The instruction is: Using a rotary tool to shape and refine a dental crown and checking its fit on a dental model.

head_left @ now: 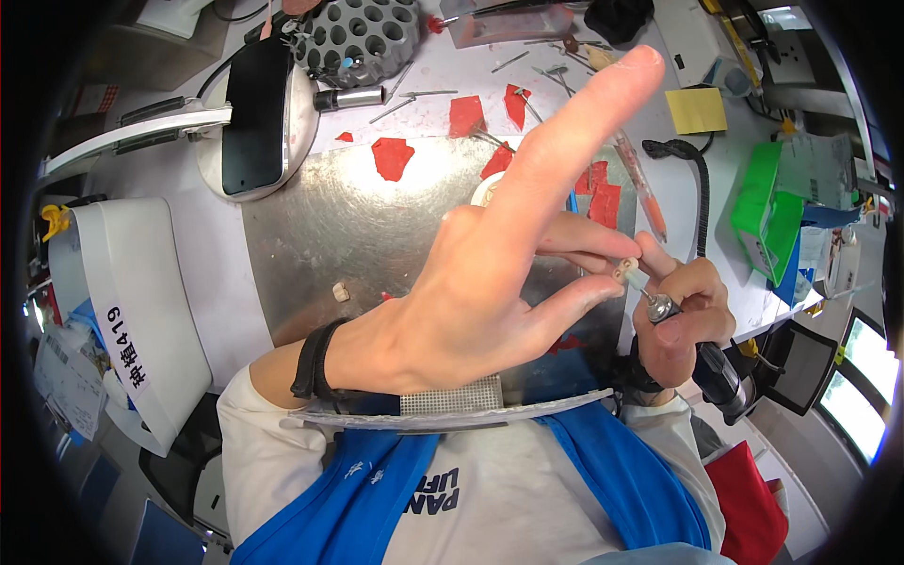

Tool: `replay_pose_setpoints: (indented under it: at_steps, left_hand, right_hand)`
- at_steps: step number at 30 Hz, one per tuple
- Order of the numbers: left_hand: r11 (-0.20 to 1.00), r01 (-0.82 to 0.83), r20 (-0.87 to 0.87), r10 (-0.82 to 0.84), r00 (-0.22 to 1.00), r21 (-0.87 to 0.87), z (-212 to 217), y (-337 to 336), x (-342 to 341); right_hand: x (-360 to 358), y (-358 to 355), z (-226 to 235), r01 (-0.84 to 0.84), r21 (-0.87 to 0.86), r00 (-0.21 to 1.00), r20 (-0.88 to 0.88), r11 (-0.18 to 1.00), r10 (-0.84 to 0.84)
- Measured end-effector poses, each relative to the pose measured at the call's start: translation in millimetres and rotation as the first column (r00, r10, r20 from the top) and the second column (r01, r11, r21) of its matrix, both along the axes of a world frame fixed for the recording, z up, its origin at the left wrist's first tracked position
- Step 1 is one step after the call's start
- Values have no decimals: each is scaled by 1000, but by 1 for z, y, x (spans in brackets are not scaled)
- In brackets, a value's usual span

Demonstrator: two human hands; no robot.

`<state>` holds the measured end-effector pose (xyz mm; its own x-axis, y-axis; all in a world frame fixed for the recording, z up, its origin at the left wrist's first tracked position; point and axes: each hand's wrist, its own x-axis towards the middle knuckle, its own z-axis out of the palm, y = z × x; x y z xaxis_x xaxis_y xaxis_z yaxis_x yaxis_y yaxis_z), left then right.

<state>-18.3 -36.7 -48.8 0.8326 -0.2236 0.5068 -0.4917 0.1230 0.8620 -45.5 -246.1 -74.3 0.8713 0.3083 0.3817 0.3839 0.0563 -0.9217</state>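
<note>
Between the thumb and a fingertip of my left hand sits a small tooth-coloured dental piece with brownish hollows. The index finger of that hand stretches away, up and to the right. My right hand wraps round a dark rotary handpiece with a metal nose. Its thin shank and pale bur point at the dental piece, seemingly touching it. Under my hands lies a shiny metal plate. Another small tooth-coloured piece rests on it, left of my left wrist.
Red wax-like scraps lie around the plate's far part. A black phone on a round white base stands far left, beside a grey holder with holes. Rightward are a red pencil, a black cord and a green box.
</note>
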Motion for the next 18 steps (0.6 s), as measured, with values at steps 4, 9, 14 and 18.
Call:
replay_pose_setpoints:
  at_steps: [4,9,14,18]
  left_hand:
    - [998,-46,106,50,993,-39,-14,-5,0]
    - [1000,-11,-64,12,998,8,-12,-4,-4]
    - [998,64,-54,-64,997,-5,-15,-1,-5]
    - [992,94,-130,-104,986,-82,-14,0,-2]
  right_hand:
    - [0,-1,-3,31,18,1000,2,999,-31]
    - [1,0,-2,0,25,1000,26,1000,0]
    - [-2,3,-4,18,49,999,36,999,-20]
    - [0,0,-4,-19,26,999,43,999,18]
